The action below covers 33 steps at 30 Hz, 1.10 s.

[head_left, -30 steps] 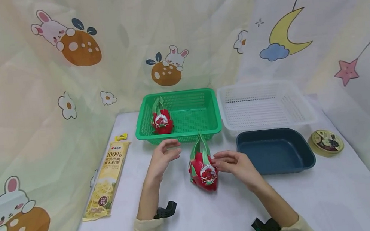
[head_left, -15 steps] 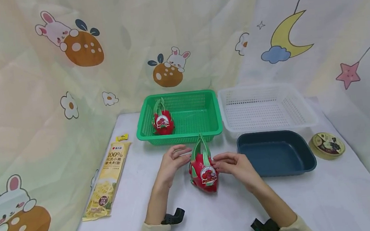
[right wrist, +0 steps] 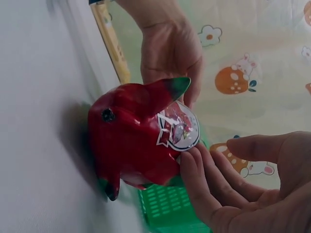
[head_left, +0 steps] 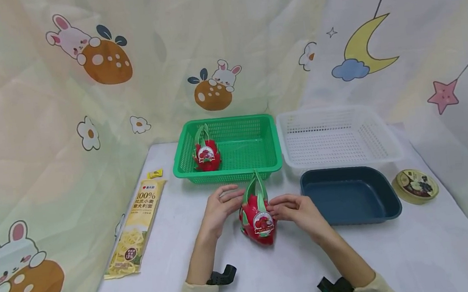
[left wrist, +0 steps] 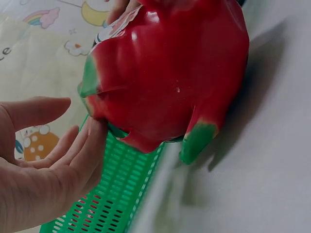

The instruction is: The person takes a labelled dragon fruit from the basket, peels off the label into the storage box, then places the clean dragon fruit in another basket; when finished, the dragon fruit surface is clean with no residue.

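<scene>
A red dragon fruit (head_left: 253, 229) with green leaf tips and a round label lies on the white tablecloth, in front of the green basket. My left hand (head_left: 221, 210) is at its left side; in the left wrist view the fingertips touch the fruit while the thumb stays apart from it. On the other side, my right hand (head_left: 300, 211) touches the fruit near the label with its fingertips, the thumb held away, as the right wrist view shows. A second dragon fruit (head_left: 207, 158) sits in the left part of the green basket (head_left: 276, 160).
Right of the green basket stands a white basket (head_left: 393, 153). A dark blue tray (head_left: 350, 195) lies in front of that, with a round tin (head_left: 415, 184) to its right. At the left are a pasta packet (head_left: 136, 230) and a small yellow wrapped piece (head_left: 154, 174).
My left hand has moved right, from beside the dragon fruit to its left side. The right hand and the fruit have hardly moved. The head view has shifted slightly.
</scene>
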Available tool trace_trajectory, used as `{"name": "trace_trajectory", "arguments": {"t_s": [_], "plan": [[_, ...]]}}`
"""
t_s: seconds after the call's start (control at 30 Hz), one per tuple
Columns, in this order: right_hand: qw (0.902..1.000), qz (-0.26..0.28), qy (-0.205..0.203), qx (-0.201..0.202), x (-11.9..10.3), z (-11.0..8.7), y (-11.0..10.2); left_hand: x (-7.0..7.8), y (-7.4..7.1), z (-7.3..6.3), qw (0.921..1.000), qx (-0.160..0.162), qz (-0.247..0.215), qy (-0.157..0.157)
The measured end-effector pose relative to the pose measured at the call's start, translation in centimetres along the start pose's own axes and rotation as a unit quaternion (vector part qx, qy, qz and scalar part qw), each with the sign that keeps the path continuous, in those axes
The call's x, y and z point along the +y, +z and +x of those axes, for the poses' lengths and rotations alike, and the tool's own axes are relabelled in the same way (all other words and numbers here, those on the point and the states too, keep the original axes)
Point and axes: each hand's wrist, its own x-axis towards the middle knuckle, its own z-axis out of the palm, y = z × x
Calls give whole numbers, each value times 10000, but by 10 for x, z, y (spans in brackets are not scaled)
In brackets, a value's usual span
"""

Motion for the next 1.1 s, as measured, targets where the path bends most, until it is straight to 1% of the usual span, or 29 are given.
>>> {"name": "trace_trajectory", "arguments": {"t_s": [0.13, 0.3, 0.5, 0.73, 0.97, 1.1], "plan": [[9999, -77, -38, -110, 2, 2, -2, -1, 4, 2, 9998, 152, 57, -112], [9998, -91, -50, -178, 4, 2, -3, -3, 7, 2, 9996, 277, -26, -98], [9998, -38, -86, -178, 6, 1, -3, -4, 7, 3, 9990, 357, -203, -160], [9998, -159, -24, -138, 7, 1, -3, -4, 10, 2, 9967, 630, -471, -211], [9994, -338, 52, -1, 6, 1, -2, -8, 12, 5, 9964, 727, -307, -316], [9989, -459, -6, 50, 5, -1, -1, -10, 13, 6, 9965, 752, -220, -299]]}}
